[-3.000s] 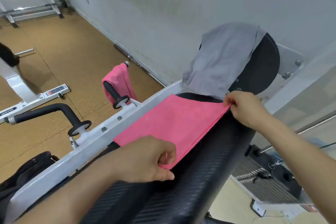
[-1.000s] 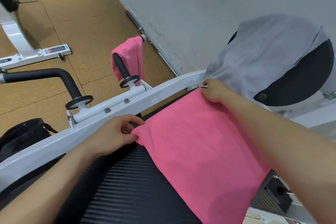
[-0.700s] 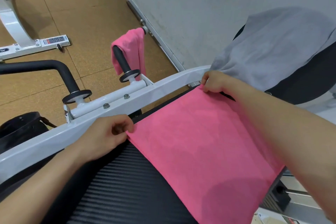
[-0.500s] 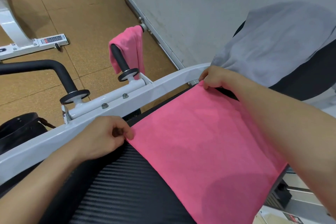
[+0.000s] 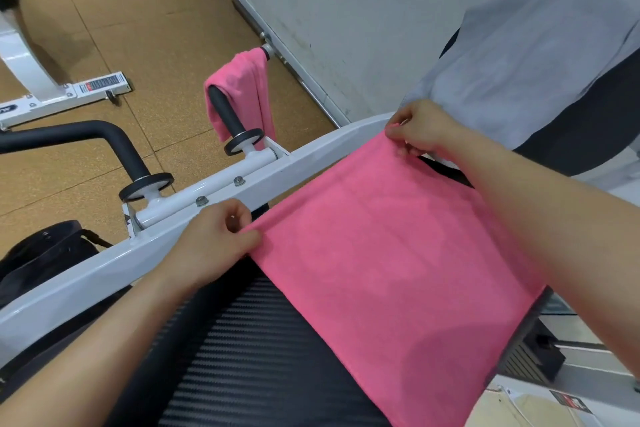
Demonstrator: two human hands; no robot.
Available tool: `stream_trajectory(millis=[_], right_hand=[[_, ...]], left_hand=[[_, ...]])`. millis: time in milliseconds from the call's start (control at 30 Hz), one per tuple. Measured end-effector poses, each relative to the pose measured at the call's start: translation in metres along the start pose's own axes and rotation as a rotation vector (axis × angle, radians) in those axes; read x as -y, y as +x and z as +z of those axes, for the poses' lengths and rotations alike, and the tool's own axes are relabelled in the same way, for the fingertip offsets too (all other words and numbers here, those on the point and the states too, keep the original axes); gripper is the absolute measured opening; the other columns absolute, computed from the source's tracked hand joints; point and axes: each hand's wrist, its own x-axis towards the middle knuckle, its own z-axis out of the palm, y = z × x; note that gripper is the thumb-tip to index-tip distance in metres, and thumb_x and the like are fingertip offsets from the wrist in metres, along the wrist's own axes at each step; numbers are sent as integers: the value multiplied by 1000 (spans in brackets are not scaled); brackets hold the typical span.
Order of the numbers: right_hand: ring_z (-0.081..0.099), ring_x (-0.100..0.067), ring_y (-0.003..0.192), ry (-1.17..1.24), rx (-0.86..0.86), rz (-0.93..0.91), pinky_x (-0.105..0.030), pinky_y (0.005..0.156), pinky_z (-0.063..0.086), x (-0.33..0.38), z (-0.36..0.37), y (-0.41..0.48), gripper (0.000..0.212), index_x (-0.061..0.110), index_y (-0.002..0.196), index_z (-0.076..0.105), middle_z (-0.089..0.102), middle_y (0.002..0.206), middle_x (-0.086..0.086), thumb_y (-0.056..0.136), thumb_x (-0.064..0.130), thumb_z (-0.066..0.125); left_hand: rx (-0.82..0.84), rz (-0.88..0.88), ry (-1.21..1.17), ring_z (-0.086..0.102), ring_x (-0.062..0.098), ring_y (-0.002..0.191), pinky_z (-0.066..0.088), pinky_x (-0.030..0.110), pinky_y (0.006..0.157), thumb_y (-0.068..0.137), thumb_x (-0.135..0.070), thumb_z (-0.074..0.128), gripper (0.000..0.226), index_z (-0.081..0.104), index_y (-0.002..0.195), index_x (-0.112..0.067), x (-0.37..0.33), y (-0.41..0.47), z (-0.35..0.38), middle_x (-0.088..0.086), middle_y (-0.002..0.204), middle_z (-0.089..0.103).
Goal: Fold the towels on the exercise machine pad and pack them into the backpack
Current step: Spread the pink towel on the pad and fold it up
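The pink towel [image 5: 391, 270] lies flat on the black pad [image 5: 242, 357], with the left hand [image 5: 214, 243] pinching one far corner and the right hand [image 5: 420, 130] pinching the other, near the gray towel [image 5: 526, 59].

Illumination even and bright, apparently from overhead; no glare. Soft shadow falls across the near part of the pink towel [image 5: 398, 270]. Wide-angle distortion bends the white frame bar [image 5: 104, 270] and the edges. Focus is slightly soft throughout; far left corner vague.
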Motion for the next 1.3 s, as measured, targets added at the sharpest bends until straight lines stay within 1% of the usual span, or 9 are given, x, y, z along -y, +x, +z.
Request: stream_trajectory(millis=[100, 200, 333, 400, 500, 800, 933, 1067, 1300], right_hand=[[60, -16, 55, 336, 78, 77, -23, 50, 57, 1, -18, -19, 15, 13, 80, 58, 52, 69, -6, 94, 16, 59], [61, -17, 57, 371, 32, 55, -26, 58, 56, -3, -40, -47, 25, 15, 78, 56, 54, 69, -6, 93, 33, 61], [56, -15, 63, 280, -126, -15, -23, 58, 53, -16, -67, -88, 4, 11, 88, 63, 56, 75, -6, 88, 7, 63], [53, -15, 61, 322, -164, -15, -18, 47, 48, -25, -79, -107, 21, 10, 98, 64, 54, 79, -8, 84, -5, 59], [51, -17, 61, 343, -186, -4, -28, 58, 49, -44, -95, -134, 33, 11, 104, 63, 57, 83, -10, 80, -11, 61], [56, -14, 72, 71, -256, 100, -19, 65, 45, -90, -93, -171, 43, 13, 116, 66, 58, 87, 4, 76, 0, 73], [57, -17, 90, 7, -267, 99, -25, 78, 43, -104, -80, -174, 33, 24, 99, 66, 58, 89, 5, 75, 1, 71], [60, -19, 103, -44, -296, 96, -27, 86, 46, -114, -73, -174, 24, 21, 97, 68, 53, 76, 11, 77, 7, 70], [50, -27, 96, -288, -451, 42, -34, 74, 42, -116, -57, -182, 21, 18, 100, 51, 49, 109, -7, 82, 13, 61]], left_hand=[[32, 39, -319, 55, 11, 55, 46, 25, 58, 84, -2, 69, 14, 61, 82, -12, -21, -20, -2, 5, 63, 64], [104, 216, -307, 65, 14, 67, 54, 24, 66, 77, -3, 77, 22, 73, 85, -23, -52, -49, -6, 4, 77, 73], [222, 435, -156, 67, 9, 76, 54, 20, 72, 72, -6, 80, 28, 74, 78, -33, -87, -86, -2, -8, 81, 73], [253, 532, -99, 67, 10, 78, 52, 16, 71, 69, -9, 76, 29, 73, 80, -35, -98, -100, 4, -11, 80, 72], [326, 684, -30, 65, 12, 73, 49, 15, 65, 66, -8, 68, 30, 72, 84, -31, -108, -118, 14, -12, 77, 70], [505, 970, 415, 50, -4, 64, 35, 3, 62, 71, -18, 65, 24, 66, 89, -34, -106, -130, 48, -23, 75, 54], [530, 1049, 646, 38, 1, 65, 26, 5, 62, 70, -23, 55, 16, 51, 81, -33, -99, -132, 58, -17, 69, 44], [500, 1096, 707, 40, 7, 65, 40, 21, 61, 75, -26, 54, 19, 37, 80, -35, -92, -135, 65, -13, 69, 44], [361, 1113, 788, 44, 3, 63, 45, 19, 55, 74, -61, 56, 31, 44, 86, -36, -85, -141, 78, -18, 75, 44]])
